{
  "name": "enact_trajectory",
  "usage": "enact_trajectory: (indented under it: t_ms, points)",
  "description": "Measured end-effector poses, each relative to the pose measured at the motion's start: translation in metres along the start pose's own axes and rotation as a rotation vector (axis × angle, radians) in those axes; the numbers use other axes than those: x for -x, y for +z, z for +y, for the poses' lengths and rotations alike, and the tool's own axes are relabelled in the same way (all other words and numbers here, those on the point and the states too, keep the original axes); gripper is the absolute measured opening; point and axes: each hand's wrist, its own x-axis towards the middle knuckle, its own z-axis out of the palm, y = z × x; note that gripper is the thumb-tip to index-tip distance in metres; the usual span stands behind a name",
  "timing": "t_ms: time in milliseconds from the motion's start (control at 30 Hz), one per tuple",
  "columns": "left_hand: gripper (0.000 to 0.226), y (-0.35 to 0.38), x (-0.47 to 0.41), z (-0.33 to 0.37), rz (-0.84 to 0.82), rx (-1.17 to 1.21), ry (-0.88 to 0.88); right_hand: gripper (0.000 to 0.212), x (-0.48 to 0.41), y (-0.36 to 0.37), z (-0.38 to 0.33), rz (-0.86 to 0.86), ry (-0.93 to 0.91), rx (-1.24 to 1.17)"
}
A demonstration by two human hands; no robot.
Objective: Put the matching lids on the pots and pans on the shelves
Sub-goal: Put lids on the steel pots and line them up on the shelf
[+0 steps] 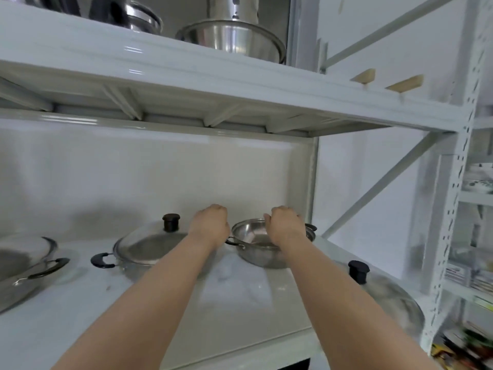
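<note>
A small lidless steel pot (253, 252) with two side handles stands at the back right of the white shelf (133, 316). My left hand (210, 224) is curled into a fist just above and left of the pot's left handle, not touching it. My right hand (284, 225) is curled over the pot's right side and hides part of the rim; whether it grips the rim is hidden. A wide steel lid with a black knob (384, 300) lies at the front right corner. Left of the pot sits a pan under a glass lid (149, 248) with a black knob.
A steel wok with black handles (24, 265) sits at the left edge. The upper shelf (186, 73) hangs low overhead and carries a steel bowl (234, 38) and other steel pots. A perforated upright (453, 209) and a diagonal brace bound the right side.
</note>
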Motion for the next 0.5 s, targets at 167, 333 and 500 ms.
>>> enact_trajectory:
  t_ms: [167, 333, 500]
  points:
    - [0.037, 0.029, -0.002, 0.054, -0.041, -0.118, 0.026, 0.026, -0.001, 0.007, 0.056, -0.122, 0.041, 0.120]
    - [0.038, 0.060, 0.001, 0.073, -0.108, -0.101, -0.136, 0.019, 0.010, 0.004, 0.098, -0.185, -0.006, 0.186]
    - [0.035, 0.068, 0.003, 0.074, -0.087, -0.112, -0.176, 0.028, 0.015, 0.000, 0.129, -0.291, 0.031, 0.419]
